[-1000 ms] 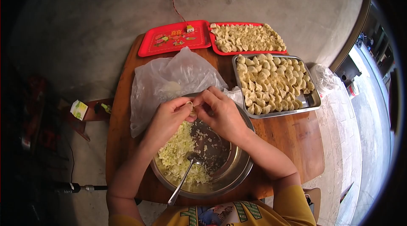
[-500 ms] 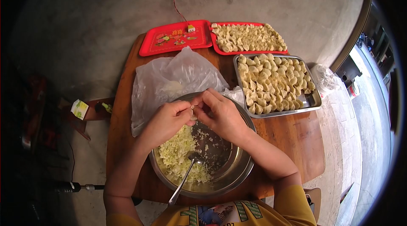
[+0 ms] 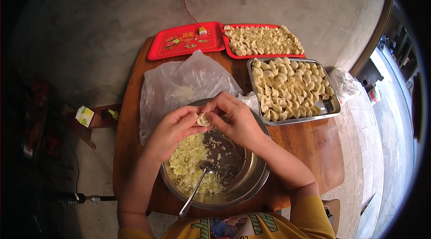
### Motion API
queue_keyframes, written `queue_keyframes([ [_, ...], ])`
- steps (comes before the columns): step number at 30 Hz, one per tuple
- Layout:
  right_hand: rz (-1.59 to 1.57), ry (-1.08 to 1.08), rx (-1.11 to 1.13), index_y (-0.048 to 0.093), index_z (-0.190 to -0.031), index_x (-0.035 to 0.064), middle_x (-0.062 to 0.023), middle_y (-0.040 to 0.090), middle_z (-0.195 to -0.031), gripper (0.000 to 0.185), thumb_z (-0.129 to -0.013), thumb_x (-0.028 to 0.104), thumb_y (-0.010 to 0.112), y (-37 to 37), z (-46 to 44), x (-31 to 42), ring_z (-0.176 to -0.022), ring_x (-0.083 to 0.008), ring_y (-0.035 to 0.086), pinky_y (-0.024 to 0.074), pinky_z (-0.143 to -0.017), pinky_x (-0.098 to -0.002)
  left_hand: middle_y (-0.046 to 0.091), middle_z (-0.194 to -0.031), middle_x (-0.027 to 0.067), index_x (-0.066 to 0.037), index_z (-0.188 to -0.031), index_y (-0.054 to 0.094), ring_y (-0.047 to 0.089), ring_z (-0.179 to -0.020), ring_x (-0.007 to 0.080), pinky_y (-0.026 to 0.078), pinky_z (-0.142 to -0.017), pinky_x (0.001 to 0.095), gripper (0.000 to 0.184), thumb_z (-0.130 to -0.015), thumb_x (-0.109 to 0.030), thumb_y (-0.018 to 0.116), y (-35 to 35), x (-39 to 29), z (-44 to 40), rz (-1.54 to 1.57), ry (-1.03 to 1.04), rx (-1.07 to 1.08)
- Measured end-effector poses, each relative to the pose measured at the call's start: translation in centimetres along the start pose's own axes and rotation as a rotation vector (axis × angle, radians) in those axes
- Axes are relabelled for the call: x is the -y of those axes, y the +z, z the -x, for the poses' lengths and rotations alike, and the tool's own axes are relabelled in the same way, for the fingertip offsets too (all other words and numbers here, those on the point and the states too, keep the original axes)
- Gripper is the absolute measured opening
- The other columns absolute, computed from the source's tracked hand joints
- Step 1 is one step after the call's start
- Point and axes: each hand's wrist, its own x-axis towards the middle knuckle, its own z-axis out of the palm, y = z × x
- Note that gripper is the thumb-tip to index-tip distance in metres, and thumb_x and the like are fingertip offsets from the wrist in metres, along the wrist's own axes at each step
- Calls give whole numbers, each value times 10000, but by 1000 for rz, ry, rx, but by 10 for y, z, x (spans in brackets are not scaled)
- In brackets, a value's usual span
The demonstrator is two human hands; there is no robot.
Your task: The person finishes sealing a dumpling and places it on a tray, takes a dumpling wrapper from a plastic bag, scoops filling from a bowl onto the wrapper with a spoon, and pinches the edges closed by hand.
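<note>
Between my two hands is a small pale dumpling [image 3: 204,119], held over the far rim of a steel bowl [image 3: 244,189]. The fingers of my left hand [image 3: 173,131] support it from the left and below. My right hand [image 3: 235,120] pinches its right side between thumb and fingers. Chopped pale-green filling [image 3: 186,162] lies in the left part of the bowl. A metal spoon [image 3: 194,194] rests in the filling, its handle over the near rim.
Dumplings fill a steel tray [image 3: 294,120] at the right and a red tray [image 3: 301,54] behind it. Another red tray [image 3: 166,50] bears a small plug on a cord. A clear plastic bag [image 3: 157,91] lies beyond the bowl on the wooden table [image 3: 314,149].
The dumpling has turned and shows more of its face between my fingers. My left hand has opened slightly around it, and both hands have shifted a little.
</note>
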Motion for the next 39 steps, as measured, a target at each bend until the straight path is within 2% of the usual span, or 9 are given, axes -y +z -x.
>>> queue_keyframes([
  [2,-30,-21,40,604,-1015,-1,-76,578,-977,152,-872,-47,582,-1,0,2,-905,-177,624,509,-791,-283,581,-1186,116,42,-1211,517,587,-1121,216,478,-1001,381,269,-1005,-119,456,5,3,3,6,107,-2],
  [5,-230,-85,-25,584,-1062,-5,-99,592,-995,206,-858,-34,592,4,-2,-9,-937,-204,656,548,-736,-327,578,-1194,131,38,-1217,511,583,-1123,233,468,-1012,393,261,-993,-93,477,4,9,3,117,218,-41],
  [10,-104,-116,13,506,-1098,26,-104,572,-1037,309,-820,-19,632,3,-2,-2,-945,-211,635,531,-765,-328,586,-1173,127,13,-1224,507,589,-1104,229,465,-1003,379,258,-984,-78,489,11,9,7,216,292,-109],
  [11,-6,-216,6,493,-1080,37,-103,561,-1041,321,-805,-14,651,3,-3,-2,-938,-227,626,526,-767,-337,588,-1164,127,7,-1226,503,591,-1096,225,466,-997,374,259,-981,-76,494,13,10,7,238,309,-110],
  [12,93,-316,-2,480,-1061,47,-102,550,-1046,335,-790,-8,669,3,-3,-2,-931,-244,618,521,-769,-347,588,-1164,127,7,-1226,503,591,-1096,225,466,-997,374,259,-981,-76,494,14,11,7,239,310,-107],
  [16,137,-325,0,483,-1024,57,-103,538,-1048,332,-771,4,693,0,-3,0,-932,-282,595,514,-783,-366,580,-1168,117,-5,-1221,501,586,-1082,209,466,-985,365,252,-977,-67,496,18,15,4,315,319,-98],
  [18,181,-325,12,542,-1019,65,-122,559,-1077,329,-758,29,739,-1,-3,-3,-1034,-308,578,488,-867,-369,576,-1172,113,-7,-1217,503,580,-1084,202,466,-984,362,247,-977,-66,496,18,16,3,328,322,-96],
  [30,364,-375,-12,565,-986,77,-92,572,-1058,251,-783,82,713,2,-3,-2,-945,-305,591,528,-767,-383,575,-1178,111,-17,-1223,487,571,-1120,201,450,-1004,357,265,-959,-44,484,16,17,4,375,222,-111],
  [39,401,-338,6,603,-975,70,-100,591,-1075,260,-761,65,751,1,-1,2,-980,-281,607,517,-811,-361,570,-1185,97,-18,-1202,509,575,-1099,182,469,-976,346,235,-970,-44,492,16,18,3,396,232,-110],
])
